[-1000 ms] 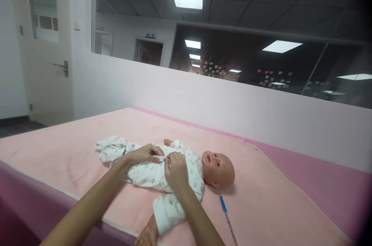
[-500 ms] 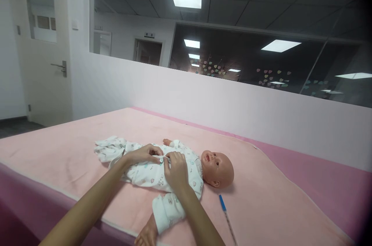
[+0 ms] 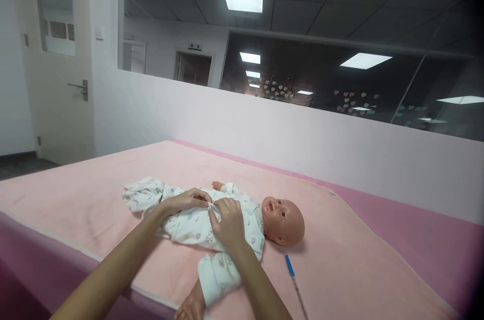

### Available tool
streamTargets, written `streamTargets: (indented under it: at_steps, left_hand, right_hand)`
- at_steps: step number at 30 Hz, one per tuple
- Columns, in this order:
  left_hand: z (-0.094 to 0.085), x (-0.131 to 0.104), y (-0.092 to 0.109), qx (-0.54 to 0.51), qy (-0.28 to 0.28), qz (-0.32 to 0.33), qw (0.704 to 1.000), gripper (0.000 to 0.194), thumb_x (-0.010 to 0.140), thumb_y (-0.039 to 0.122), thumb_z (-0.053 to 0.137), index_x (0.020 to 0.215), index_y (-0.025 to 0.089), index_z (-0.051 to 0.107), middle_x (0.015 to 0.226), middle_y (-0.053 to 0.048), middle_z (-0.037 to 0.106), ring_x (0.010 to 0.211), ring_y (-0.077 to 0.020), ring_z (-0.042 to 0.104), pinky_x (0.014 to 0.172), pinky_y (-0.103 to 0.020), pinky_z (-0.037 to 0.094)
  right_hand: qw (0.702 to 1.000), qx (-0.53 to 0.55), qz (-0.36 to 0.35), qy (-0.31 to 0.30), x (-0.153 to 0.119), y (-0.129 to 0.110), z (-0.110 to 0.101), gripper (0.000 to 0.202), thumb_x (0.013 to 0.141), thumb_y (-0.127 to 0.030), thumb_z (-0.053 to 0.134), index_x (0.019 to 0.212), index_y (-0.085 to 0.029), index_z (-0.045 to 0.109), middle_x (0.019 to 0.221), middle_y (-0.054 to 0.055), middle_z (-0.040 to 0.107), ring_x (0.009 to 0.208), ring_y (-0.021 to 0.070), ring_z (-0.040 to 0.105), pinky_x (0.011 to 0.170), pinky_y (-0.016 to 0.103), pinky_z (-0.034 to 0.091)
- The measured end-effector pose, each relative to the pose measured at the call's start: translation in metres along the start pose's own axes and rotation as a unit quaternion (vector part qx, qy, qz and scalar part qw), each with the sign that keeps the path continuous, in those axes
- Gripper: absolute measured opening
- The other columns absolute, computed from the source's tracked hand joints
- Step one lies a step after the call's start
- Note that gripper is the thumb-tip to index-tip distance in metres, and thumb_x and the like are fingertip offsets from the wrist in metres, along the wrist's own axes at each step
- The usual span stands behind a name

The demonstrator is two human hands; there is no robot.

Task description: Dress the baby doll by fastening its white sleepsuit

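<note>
A baby doll lies on its back, its head to the right, dressed in a white patterned outfit. My left hand is over the middle of the outfit, thumb and fingers pinching the edge of the cloth. Right beside it, my right hand also pinches the cloth at the front opening, its fingers bent. The fingertips of both hands nearly meet, and they hide the small part of the cloth between them.
A pink sheet covers the padded table. A thermometer-like stick with a blue cap lies near the doll's head. Behind the table stands a white wall with windows; a door is at the left.
The fingers of my two hands have drawn closer together on the cloth. A snap or button that showed between them is now covered. The doll lies as before.
</note>
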State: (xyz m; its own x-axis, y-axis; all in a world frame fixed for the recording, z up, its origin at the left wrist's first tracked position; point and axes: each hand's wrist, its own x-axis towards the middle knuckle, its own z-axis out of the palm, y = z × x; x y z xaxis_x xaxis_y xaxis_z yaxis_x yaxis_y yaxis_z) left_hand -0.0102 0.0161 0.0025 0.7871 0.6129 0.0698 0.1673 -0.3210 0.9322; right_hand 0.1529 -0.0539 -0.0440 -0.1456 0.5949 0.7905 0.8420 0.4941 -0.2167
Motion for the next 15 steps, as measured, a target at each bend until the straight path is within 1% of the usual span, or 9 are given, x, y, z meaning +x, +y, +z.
streamTargets:
  at_steps: [4,8,11,15]
  left_hand:
    - [0.0018,0.0004,0.0006,-0.028,0.007,-0.010,1.000,0.021,0.069,0.030,0.061,0.083,0.015,0.060,0.087,-0.002,0.062,0.083,-0.0147,0.055,0.075,-0.023,0.041]
    - [0.0024,0.0013,-0.0012,-0.056,0.019,-0.012,0.998,0.022,0.067,0.030,0.063,0.083,0.016,0.056,0.081,0.000,0.059,0.076,-0.0121,0.054,0.068,-0.021,0.039]
    - [0.0021,0.0021,-0.0024,-0.045,0.027,-0.022,0.998,0.022,0.067,0.031,0.063,0.081,0.015,0.057,0.075,0.000,0.059,0.073,-0.0122,0.053,0.067,-0.021,0.039]
    - [0.0020,0.0023,-0.0011,-0.021,0.030,-0.019,0.999,0.020,0.068,0.031,0.060,0.080,0.015,0.061,0.075,0.000,0.060,0.073,-0.0127,0.052,0.068,-0.022,0.038]
  right_hand:
    - [1.000,0.004,-0.007,-0.004,0.0001,0.0013,0.0003,0.004,0.079,-0.022,0.052,0.083,-0.020,0.053,0.080,0.000,0.056,0.079,0.0150,0.048,0.075,0.029,0.033]
    - [1.000,-0.011,-0.015,0.001,0.0000,0.0026,0.0022,0.006,0.082,-0.026,0.052,0.083,-0.020,0.053,0.078,0.000,0.057,0.076,0.0149,0.048,0.074,0.030,0.033]
    - [0.999,-0.030,-0.016,0.007,-0.0001,0.0033,0.0039,0.007,0.083,-0.027,0.051,0.083,-0.020,0.054,0.076,0.000,0.056,0.075,0.0149,0.048,0.072,0.029,0.033]
    - [0.999,-0.035,-0.016,0.003,0.0000,0.0034,0.0045,0.006,0.083,-0.026,0.051,0.082,-0.020,0.053,0.075,0.000,0.056,0.074,0.0148,0.048,0.072,0.029,0.033]
